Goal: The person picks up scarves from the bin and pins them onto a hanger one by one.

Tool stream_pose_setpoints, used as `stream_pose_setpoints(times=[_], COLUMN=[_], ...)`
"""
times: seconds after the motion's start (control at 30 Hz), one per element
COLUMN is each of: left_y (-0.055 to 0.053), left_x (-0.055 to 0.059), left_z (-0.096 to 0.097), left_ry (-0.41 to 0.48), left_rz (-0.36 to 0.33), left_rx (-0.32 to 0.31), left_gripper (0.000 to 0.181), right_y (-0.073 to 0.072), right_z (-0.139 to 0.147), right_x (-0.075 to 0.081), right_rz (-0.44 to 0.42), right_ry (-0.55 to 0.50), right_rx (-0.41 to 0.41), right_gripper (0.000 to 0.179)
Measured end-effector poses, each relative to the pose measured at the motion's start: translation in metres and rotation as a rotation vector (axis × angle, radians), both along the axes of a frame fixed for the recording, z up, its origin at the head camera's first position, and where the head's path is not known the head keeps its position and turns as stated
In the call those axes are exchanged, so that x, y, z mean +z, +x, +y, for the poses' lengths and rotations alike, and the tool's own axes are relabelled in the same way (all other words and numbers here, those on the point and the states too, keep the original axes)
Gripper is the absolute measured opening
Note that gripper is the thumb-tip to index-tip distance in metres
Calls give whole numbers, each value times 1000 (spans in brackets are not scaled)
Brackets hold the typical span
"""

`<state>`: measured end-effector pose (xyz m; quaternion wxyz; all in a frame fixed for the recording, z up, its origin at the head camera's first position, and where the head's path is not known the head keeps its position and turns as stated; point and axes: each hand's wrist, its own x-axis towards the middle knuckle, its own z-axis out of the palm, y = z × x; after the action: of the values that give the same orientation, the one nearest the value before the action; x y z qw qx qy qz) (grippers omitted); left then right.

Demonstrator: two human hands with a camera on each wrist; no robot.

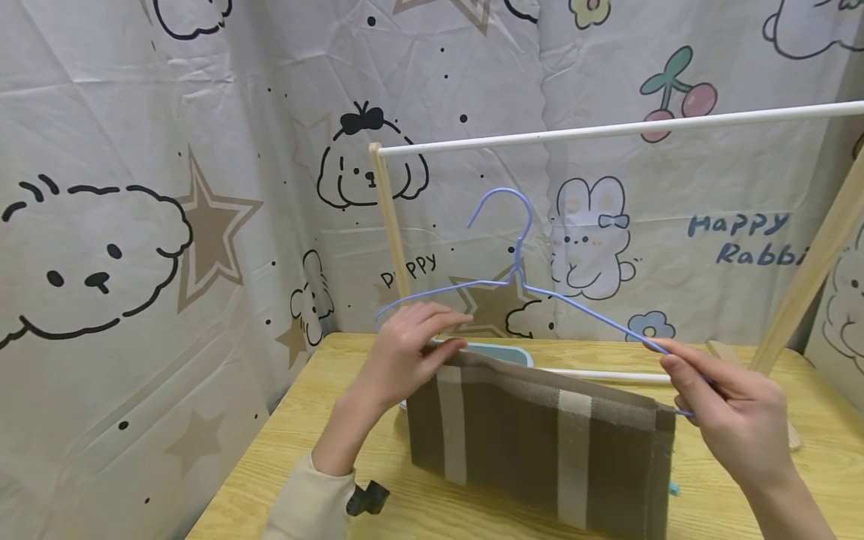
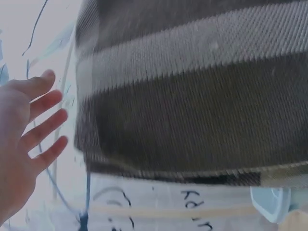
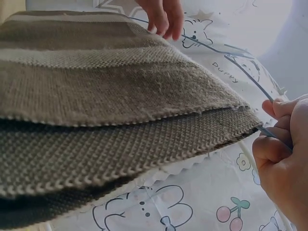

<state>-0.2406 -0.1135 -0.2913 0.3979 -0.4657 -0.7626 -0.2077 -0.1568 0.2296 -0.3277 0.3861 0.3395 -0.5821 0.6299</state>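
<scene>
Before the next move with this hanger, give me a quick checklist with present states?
1. Right hand grips blue hanger: ok.
2. Striped cloth over the lower bar: ok.
3. Cloth closed flat: not ok; dark gap between layers, right wrist view.
4. Left hand gripping cloth: not ok; fingers spread, left wrist view.
5. Cloth centred: cannot tell.
6. Hook on white rail: not ok.

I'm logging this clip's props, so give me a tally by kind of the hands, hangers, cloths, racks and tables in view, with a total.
Left hand and right hand: 2
Hanger: 1
Cloth: 1
Rack: 1
Table: 1
Total: 6
</scene>
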Motion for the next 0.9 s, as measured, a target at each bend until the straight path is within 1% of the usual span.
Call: stream_pose_setpoints(times=[0.1,0.17,0.23,0.33,0.4,0.5,0.57,0.7,0.8,0.9], left_y=[-1,0,1,3,4,4,3,3,3,3], left_x=[-5,-11,-19,-32,-39,-45,-45,-44,-43,-42], left_z=[-14,-24,-31,-40,-43,-45,-44,-41,-38,-35], left_ry=[155,248,327,377,387,397,420,510,595,665], left_rz=[17,23,-2,-63,-114,-163,-172,-153,-134,-124], left_rx=[30,68,102,148,150,123,90,19,-36,-73], left_gripper=[30,32,39,48,52,47,41,27,17,13], right_y=[0,-1,-1,-2,-4,-6,-5,-3,-4,-2], right_z=[2,4,5,6,6,6,7,7,6,5], right_x=[-2,-3,-3,-4,-4,-3,-2,2,4,4], right_rz=[11,14,19,25,40,53,60,88,105,83], right_ry=[1,5,8,5,6,-3,-6,-26,-16,16], right_rx=[16,24,34,49,60,82,72,92,118,79], right_gripper=[25,24,22,20,19,18,17,15,14,14])
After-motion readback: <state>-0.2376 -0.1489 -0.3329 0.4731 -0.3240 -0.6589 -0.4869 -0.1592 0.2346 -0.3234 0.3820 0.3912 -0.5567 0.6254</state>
